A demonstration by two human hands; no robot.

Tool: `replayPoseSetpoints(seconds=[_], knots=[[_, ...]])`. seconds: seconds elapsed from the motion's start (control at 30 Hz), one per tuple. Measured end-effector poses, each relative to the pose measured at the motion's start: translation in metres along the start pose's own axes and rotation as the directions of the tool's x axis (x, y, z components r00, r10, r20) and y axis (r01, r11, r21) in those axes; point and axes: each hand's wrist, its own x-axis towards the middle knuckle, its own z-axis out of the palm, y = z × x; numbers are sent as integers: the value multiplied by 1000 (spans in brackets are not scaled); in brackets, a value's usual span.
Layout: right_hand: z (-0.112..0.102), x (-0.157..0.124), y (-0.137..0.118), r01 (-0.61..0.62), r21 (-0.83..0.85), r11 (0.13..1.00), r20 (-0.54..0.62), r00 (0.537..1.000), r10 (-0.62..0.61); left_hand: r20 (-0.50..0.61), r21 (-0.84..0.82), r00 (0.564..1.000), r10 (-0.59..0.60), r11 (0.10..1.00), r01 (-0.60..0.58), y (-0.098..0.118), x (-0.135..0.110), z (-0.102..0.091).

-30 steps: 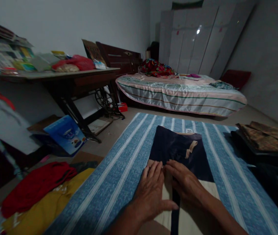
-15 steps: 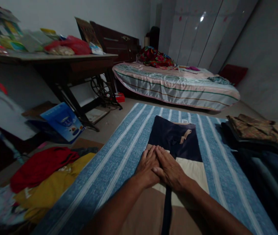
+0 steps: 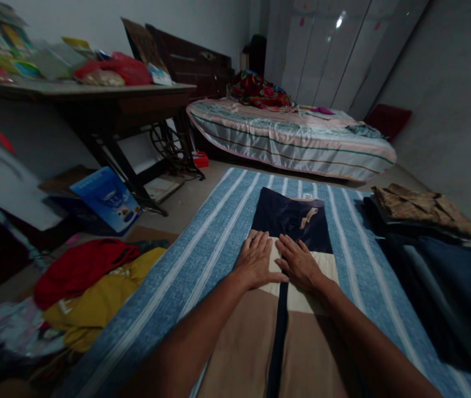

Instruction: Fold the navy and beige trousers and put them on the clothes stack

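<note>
A garment (image 3: 252, 337), seemingly a pair of trousers in navy, cream and brown blocks, lies stretched out lengthwise on a blue striped cloth (image 3: 202, 249). Its navy end has a small tan strip on it and a white tag at the far edge. My left hand (image 3: 256, 260) rests flat on the cream and brown part, fingers stretched and thumb pointing right. Just right of it, my right hand (image 3: 297, 260) lies on the cream part with its fingers spread. Both palms face down on the fabric, and neither grips it.
Folded dark clothes (image 3: 446, 276) and a brown patterned folded piece (image 3: 422, 204) lie at the right. Red clothing (image 3: 82, 271) and yellow clothing (image 3: 106, 304) are heaped at the left. Behind stand a sewing table (image 3: 123, 99), a blue box (image 3: 106, 199) and a bed (image 3: 285, 138).
My hands were together with fingers overlapping on the garment; now they are apart, the right one shifted right, and both lie flat. The view has shifted slightly.
</note>
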Motion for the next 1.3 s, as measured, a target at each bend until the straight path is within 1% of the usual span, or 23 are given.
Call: replayPoseSetpoints(seconds=[0.17, 0.27, 0.37, 0.5, 0.6, 0.73, 0.83, 0.93, 1.03, 1.1, 1.2, 1.23, 1.3], knots=[[1, 0, 3, -13, 5, 1000, 12, 1000, 13, 45, 4, 999, -23, 1000, 22, 7, 1, -13], [0, -1, 2, -19, 14, 1000, 11, 1000, 19, 6, 22, 1000, 18, 1000, -18, 16, -9, -19], [-4, -2, 0, -18, 35, 999, -4, 1000, 18, -20, 58, 996, 92, 994, -91, 26, -28, -11], [-6, -3, -3, -26, 52, 998, -34, 999, 28, -8, 56, 993, 120, 991, -119, 33, -50, 7], [-5, -3, -4, -25, 55, 998, -51, 998, 28, -16, 64, 992, 124, 990, -122, 33, -56, 11], [-4, -2, -3, -23, 56, 998, -55, 998, 26, 1, 55, 985, 173, 983, -173, 31, -60, 6], [-3, -2, -4, -32, 57, 998, -48, 998, 35, 29, 13, 978, 206, 978, -206, 29, -65, 3], [-3, -1, -5, -33, 72, 997, -50, 998, 37, 62, -41, 976, 210, 977, -208, 28, -69, 0], [-4, -2, -7, -33, 89, 995, -56, 998, 38, 77, -96, 971, 227, 971, -220, 27, -69, -8], [-4, -1, -8, -33, 90, 995, -63, 997, 38, 11, -126, 976, 218, 968, -215, 26, -64, -17], [-3, -1, -10, -27, 88, 996, -78, 996, 33, -168, -128, 977, 129, 980, -151, 20, -44, -26], [-3, 0, -10, -24, 91, 996, -84, 996, 32, -212, -110, 973, 91, 987, -117, 18, -35, -26], [-2, 0, -11, -22, 102, 995, -96, 995, 32, -252, -44, 967, 33, 998, -45, 11, -17, -19]])
